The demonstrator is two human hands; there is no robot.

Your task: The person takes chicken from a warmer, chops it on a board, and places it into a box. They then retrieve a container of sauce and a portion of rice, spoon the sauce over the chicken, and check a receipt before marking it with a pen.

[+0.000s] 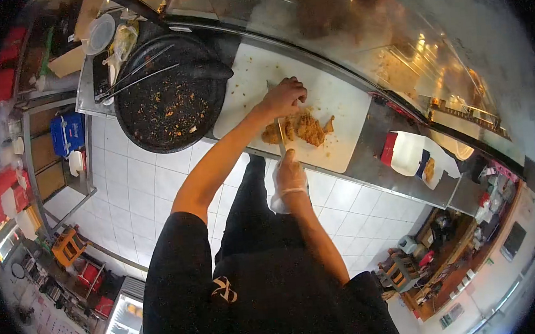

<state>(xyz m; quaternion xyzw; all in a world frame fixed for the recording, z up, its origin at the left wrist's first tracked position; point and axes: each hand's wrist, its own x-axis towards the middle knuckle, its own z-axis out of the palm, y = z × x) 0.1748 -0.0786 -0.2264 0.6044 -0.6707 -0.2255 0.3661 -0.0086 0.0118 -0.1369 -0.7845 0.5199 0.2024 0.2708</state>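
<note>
My right hand [291,176], in a clear plastic glove, is closed around the handle of a knife [281,134]. The blade points away from me and lies across browned, breaded meat [309,128], which looks like fried chicken. Over the far part of the blade, my bare left hand [286,97] presses down with its fingers curled in. A bit of blade shows past its left side; the contact under the palm is hidden. The meat sits in cut pieces on a white cutting board [343,103], with crumbs around it.
Left of the board, a large round black pan [170,105] holds crumbs, with metal tongs [140,76] across it. An opened paper box [406,151] containing a brown piece stands at right on the steel counter [367,171]. A glass display case [396,52] borders the far side.
</note>
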